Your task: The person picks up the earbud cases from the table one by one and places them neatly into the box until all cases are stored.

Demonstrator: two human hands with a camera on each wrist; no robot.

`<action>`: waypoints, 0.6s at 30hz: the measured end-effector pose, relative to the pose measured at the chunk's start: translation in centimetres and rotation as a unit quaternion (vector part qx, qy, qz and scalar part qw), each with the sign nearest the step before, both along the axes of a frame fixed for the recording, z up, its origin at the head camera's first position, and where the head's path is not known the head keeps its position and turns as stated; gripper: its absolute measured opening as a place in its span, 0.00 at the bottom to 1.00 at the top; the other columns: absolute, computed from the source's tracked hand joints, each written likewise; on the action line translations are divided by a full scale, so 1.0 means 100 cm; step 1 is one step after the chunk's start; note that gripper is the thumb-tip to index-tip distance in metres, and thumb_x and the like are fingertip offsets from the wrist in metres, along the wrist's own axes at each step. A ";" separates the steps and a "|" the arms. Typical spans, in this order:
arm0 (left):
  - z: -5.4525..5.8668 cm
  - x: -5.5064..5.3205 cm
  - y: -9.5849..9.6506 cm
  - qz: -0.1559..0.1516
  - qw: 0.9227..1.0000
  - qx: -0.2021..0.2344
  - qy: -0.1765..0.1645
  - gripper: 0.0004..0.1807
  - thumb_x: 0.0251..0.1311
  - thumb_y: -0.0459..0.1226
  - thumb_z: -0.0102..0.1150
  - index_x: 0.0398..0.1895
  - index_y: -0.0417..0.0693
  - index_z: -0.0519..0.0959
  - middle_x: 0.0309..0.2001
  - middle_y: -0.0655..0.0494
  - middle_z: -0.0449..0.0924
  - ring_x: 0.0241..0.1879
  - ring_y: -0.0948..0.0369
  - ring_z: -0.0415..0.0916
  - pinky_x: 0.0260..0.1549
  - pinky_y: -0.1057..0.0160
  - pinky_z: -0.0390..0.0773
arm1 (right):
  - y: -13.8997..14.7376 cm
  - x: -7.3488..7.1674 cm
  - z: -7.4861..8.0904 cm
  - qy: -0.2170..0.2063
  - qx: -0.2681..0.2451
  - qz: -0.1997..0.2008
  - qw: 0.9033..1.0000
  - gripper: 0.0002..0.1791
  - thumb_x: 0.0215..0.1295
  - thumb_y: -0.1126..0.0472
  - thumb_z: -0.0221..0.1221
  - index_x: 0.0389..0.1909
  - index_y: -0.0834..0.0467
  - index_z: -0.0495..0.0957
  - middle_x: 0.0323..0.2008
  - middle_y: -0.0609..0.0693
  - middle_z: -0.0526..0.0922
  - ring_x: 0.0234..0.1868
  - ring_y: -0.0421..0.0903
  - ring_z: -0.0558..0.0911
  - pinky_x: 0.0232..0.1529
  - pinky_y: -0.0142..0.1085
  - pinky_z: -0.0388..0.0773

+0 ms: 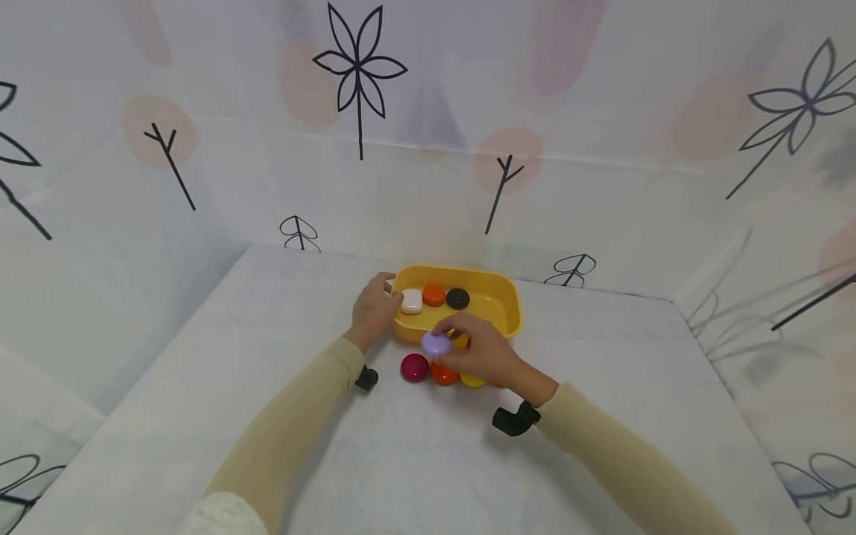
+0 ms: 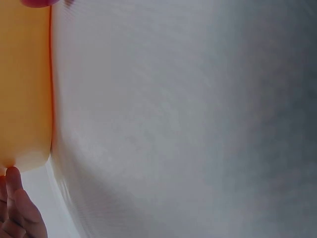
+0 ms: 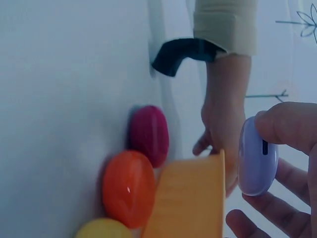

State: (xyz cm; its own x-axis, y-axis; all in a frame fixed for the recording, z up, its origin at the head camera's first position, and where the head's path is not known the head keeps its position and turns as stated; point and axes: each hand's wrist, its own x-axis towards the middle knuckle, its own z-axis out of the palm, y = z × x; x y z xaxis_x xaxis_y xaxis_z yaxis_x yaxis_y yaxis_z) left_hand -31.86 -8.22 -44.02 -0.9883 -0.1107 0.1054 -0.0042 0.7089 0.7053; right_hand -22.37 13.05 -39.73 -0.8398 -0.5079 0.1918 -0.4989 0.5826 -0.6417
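Observation:
My right hand (image 1: 487, 351) pinches a lilac rounded disc (image 1: 436, 344) between thumb and fingers, over the near side of a yellow plastic tray (image 1: 493, 306). In the right wrist view, the lilac disc (image 3: 250, 166) is seen edge-on, with a dark slot in its side. At the tray's left end, my left hand (image 1: 376, 308) grips the corner, thumb at the rim. Fingertips (image 2: 14, 173) touch the tray's outer wall in the left wrist view. Inside the tray lie a white square piece (image 1: 411, 301), an orange disc (image 1: 434, 295) and a black disc (image 1: 458, 299).
In front of the tray, a row of discs lies on the white table (image 1: 401, 461): crimson (image 1: 414, 368), orange (image 1: 444, 374) and yellow (image 1: 472, 380), with another partly hidden by the right hand. Behind the tray rises a patterned cloth backdrop (image 1: 428, 193).

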 end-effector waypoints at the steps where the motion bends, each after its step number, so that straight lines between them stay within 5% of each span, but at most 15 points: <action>1: 0.000 0.000 0.000 0.000 1.000 0.000 -0.001 0.25 0.50 0.44 0.48 0.55 0.55 0.67 0.36 0.57 0.72 0.31 0.59 0.69 0.28 0.64 0.69 | -0.001 0.002 0.000 -0.003 0.005 0.007 1.000 0.20 0.43 0.49 0.64 0.40 0.42 0.73 0.40 0.34 0.74 0.43 0.38 0.72 0.42 0.39 0.74; 12: -0.001 0.000 0.000 -0.001 1.000 -0.006 0.007 0.24 0.50 0.44 0.48 0.54 0.54 0.67 0.35 0.57 0.72 0.30 0.59 0.69 0.27 0.64 0.69 | -0.016 0.022 -0.007 0.052 0.071 0.095 0.992 0.20 0.44 0.49 0.64 0.41 0.43 0.73 0.39 0.34 0.74 0.43 0.36 0.72 0.45 0.33 0.72; 18: 0.000 0.000 0.000 0.001 1.000 -0.006 0.006 0.24 0.50 0.44 0.48 0.54 0.54 0.67 0.36 0.56 0.72 0.30 0.59 0.70 0.27 0.64 0.70 | -0.020 0.028 -0.012 0.039 0.092 0.108 0.989 0.18 0.43 0.49 0.64 0.39 0.42 0.74 0.38 0.33 0.75 0.41 0.38 0.72 0.41 0.31 0.72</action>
State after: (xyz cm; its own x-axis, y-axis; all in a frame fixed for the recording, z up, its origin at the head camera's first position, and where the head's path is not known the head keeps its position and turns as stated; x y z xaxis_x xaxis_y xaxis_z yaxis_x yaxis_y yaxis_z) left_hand -31.83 -8.25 -44.05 -0.9867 -0.1108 0.1192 0.0037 0.7170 0.6971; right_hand -19.61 11.01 -40.92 -0.6946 -0.7056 0.1399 -0.6682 0.5609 -0.4888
